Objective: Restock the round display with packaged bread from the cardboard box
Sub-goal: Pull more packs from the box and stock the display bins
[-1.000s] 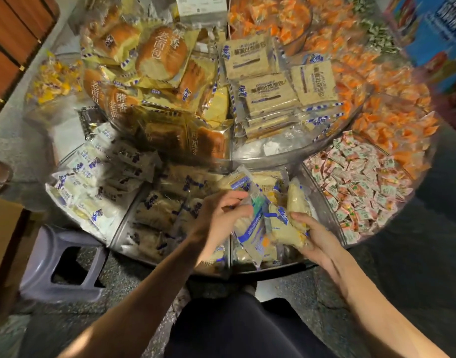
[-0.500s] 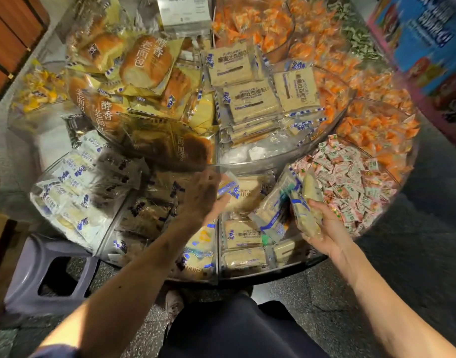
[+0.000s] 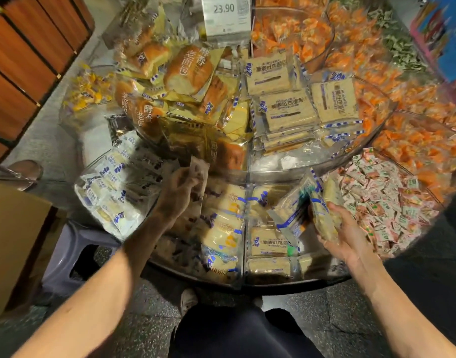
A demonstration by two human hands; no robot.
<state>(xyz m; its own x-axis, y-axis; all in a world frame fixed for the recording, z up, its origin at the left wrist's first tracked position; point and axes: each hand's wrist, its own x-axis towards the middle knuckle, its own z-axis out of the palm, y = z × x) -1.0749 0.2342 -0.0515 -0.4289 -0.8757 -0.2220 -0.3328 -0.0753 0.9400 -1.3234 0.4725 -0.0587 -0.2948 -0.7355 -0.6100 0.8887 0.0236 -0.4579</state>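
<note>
Dim warm light, glare on clear wrappers, motion blur throughout, wide-angle bending at edges

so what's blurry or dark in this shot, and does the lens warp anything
Head view: left hand and its dark packet are shadowed and motion-smeared; head view: bread packets in the right hand look soft; head view: price tag reads sharply, wide lens bows the round display's rim.
</note>
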